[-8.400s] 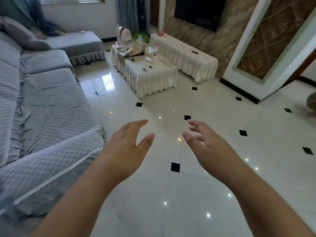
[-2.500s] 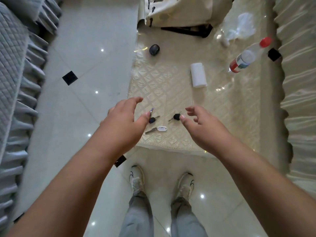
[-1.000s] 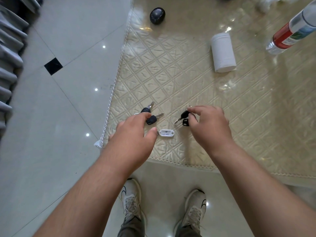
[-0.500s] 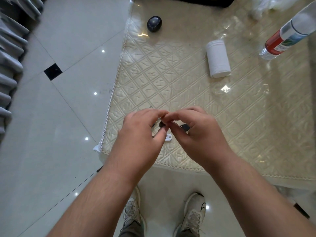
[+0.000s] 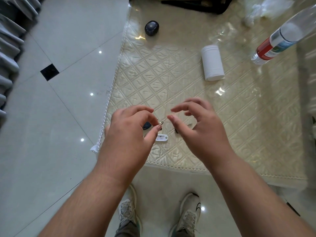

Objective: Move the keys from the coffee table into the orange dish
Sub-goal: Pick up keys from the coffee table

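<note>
The keys lie near the front left corner of the coffee table, which is covered by a cream quilted cloth. My left hand pinches the metal ring of a bunch of keys between thumb and forefinger; a black key head and a white tag show beside the thumb. My right hand hovers just to the right with its fingers spread and curled, holding nothing. Under it lies another key, mostly hidden. No orange dish is in view.
Farther back on the table are a dark oval case, a white roll, a water bottle with a red label and crumpled plastic. Tiled floor lies to the left. My shoes stand at the table's front edge.
Half a second ago both hands were pinched together over the keys. The right hand has since pulled away to the right and opened, while the left keeps its pinch.
</note>
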`<state>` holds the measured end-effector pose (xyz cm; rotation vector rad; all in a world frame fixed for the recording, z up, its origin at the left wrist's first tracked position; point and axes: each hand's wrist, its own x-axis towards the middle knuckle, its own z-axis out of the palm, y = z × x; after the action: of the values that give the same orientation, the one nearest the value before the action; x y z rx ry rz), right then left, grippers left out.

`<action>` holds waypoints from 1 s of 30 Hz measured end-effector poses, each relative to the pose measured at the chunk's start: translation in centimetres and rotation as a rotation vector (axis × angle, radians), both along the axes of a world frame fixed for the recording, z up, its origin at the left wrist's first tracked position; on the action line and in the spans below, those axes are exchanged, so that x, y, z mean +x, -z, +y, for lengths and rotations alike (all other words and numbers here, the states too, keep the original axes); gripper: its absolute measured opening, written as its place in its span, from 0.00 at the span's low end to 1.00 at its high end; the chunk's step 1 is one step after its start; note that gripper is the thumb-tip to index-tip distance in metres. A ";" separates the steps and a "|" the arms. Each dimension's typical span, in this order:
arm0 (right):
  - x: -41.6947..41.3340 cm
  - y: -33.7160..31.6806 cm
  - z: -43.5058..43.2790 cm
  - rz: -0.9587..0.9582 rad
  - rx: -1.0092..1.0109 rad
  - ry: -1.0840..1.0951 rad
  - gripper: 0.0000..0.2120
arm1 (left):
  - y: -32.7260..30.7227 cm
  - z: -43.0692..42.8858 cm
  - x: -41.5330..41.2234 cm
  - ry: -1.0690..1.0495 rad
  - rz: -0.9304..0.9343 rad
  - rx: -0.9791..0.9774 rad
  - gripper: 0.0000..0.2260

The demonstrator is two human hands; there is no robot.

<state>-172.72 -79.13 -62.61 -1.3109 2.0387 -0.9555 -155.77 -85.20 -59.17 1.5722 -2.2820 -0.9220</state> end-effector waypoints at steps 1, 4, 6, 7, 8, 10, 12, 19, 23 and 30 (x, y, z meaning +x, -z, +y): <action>-0.6 0.6 -0.2 0.088 0.119 0.013 0.10 | 0.0 0.0 0.0 -0.007 -0.002 -0.007 0.03; -1.6 2.7 -0.4 0.343 0.439 -0.028 0.15 | 0.1 0.1 0.0 -0.020 -0.007 -0.009 0.02; -1.5 4.2 -0.3 0.402 0.499 -0.062 0.16 | 0.4 0.2 0.1 -0.023 -0.021 -0.012 0.02; -1.4 5.0 -0.2 0.430 0.507 -0.072 0.17 | 0.6 0.2 0.2 -0.027 -0.026 -0.011 0.02; -1.3 5.7 -0.1 0.461 0.511 -0.076 0.16 | 0.7 0.3 0.3 -0.033 -0.028 -0.008 0.02; -1.0 6.7 0.1 0.512 0.515 -0.073 0.15 | 0.9 0.5 0.4 -0.041 -0.029 0.002 0.02; -0.7 7.5 0.3 0.537 0.515 -0.072 0.13 | 0.9 0.8 0.4 -0.040 -0.031 0.007 0.03; 0.0 8.4 0.7 0.660 0.510 -0.057 0.09 | 0.4 1.2 0.6 -0.036 -0.026 -0.012 0.03; 0.1 7.9 0.9 0.582 0.538 -0.094 0.04 | -0.2 1.1 0.9 -0.046 -0.032 -0.022 0.03; -0.7 2.3 0.0 0.483 0.330 0.033 0.06 | -3.3 1.7 -0.2 -0.042 0.014 -0.049 0.03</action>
<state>-173.40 -79.12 -64.95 -1.4194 2.4491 -0.3011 -156.00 -83.53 -55.84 1.5823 -2.2353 -0.8574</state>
